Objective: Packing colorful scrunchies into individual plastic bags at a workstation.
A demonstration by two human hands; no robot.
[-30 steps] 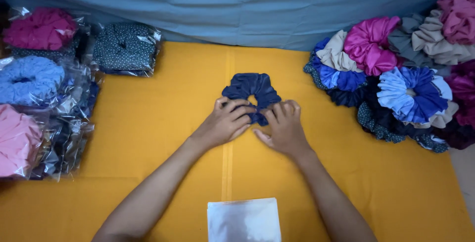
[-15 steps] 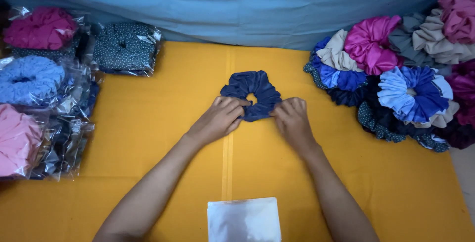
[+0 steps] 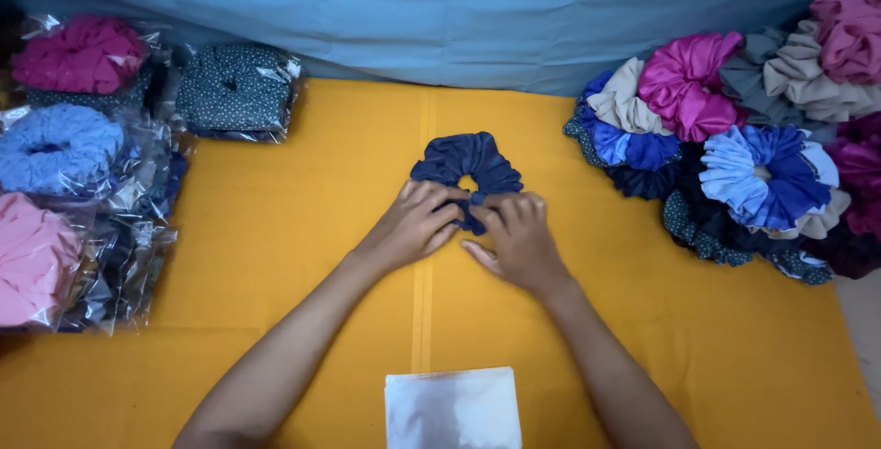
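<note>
A dark navy scrunchie [image 3: 466, 164] lies flat on the yellow cloth [image 3: 275, 238] in the middle of the view. My left hand [image 3: 413, 224] rests on its near left edge with the fingers curled onto the fabric. My right hand [image 3: 516, 240] presses on its near right edge, fingertips meeting those of the left hand. Both hands pinch the near part of the scrunchie, which hides under the fingers. A clear plastic bag [image 3: 451, 408] lies flat near the front edge, between my forearms.
A heap of loose scrunchies [image 3: 743, 164] in blue, magenta, beige and grey fills the right side. Bagged scrunchies [image 3: 73, 173] in pink, light blue and dotted green are stacked at the left. A blue cloth [image 3: 459, 8] hangs behind.
My hands, spread apart at the scrunchie's sides half a second ago, have come together again on its near edge. The scrunchie stays in place.
</note>
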